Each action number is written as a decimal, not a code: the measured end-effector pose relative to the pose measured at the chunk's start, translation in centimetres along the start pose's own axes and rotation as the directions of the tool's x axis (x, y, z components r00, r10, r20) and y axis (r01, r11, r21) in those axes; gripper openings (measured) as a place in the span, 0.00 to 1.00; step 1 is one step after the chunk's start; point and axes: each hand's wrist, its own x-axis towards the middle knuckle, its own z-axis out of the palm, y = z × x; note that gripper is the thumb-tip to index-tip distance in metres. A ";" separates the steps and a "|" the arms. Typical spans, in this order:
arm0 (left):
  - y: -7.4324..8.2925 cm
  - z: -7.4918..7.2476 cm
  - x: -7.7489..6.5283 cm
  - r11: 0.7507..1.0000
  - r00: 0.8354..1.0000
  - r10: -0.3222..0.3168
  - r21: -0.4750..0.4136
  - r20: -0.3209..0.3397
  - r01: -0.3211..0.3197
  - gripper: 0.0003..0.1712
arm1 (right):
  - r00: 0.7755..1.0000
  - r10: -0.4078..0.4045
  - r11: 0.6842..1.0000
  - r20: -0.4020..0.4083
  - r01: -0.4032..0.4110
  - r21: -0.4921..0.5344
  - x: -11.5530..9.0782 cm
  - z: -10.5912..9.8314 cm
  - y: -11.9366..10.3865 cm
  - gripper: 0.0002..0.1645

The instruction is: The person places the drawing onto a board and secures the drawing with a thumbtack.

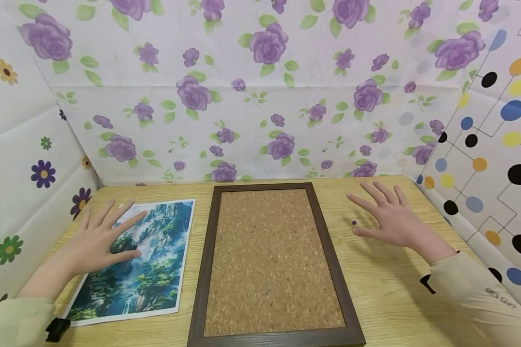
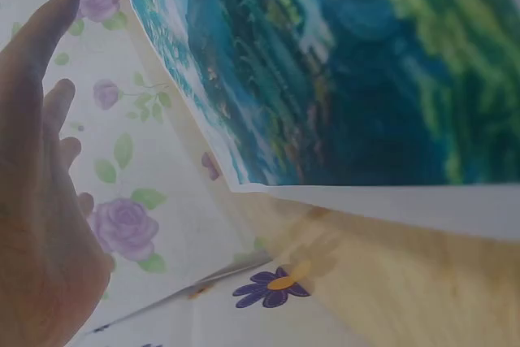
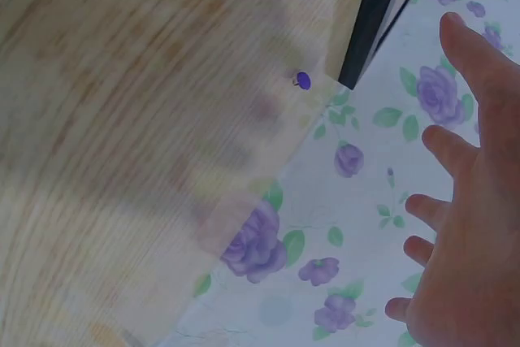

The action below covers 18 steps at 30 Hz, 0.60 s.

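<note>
My left hand (image 1: 97,241) is spread over a printed mountain landscape picture (image 1: 160,260), fingers straight and holding nothing. In the left wrist view the same picture (image 2: 341,79) fills the upper right, apart from the left hand (image 2: 49,201). At the right, my right hand (image 1: 392,221) is held with fingers spread, nothing in its grasp. Close by its thumb lies a small purple push pin (image 1: 354,222); the right wrist view shows the pin (image 3: 302,80) on the wood. Between the hands lies a cork board (image 1: 273,260) with a dark brown frame.
The light wood table (image 1: 386,299) ends at a back wall (image 1: 243,111) hung with purple-rose cloth. A flower-print cloth (image 1: 17,202) closes the left side, and a dotted cloth (image 1: 499,159) the right. The board's raised frame (image 1: 330,241) stands between picture and pin.
</note>
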 end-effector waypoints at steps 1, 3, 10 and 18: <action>0.0 0.1 -0.1 1.000 1.000 -0.004 -0.005 0.001 0.004 0.57 | 1.000 -0.002 1.000 -0.001 0.002 -0.001 0.0 0.1 0.0 0.50; -0.1 0.2 -0.4 1.000 1.000 -0.013 -0.018 0.004 0.013 0.57 | 1.000 -0.005 1.000 -0.003 0.005 0.000 0.0 0.2 0.1 0.49; -0.4 0.4 -1.3 0.996 0.997 -0.071 -0.051 0.037 0.073 0.57 | 1.000 -0.016 1.000 -0.021 0.016 0.005 -0.1 0.8 0.3 0.48; -0.8 0.4 -2.0 0.991 0.993 -0.094 -0.093 0.072 0.101 0.58 | 0.998 -0.031 0.999 -0.061 0.032 0.014 -0.2 1.5 0.4 0.47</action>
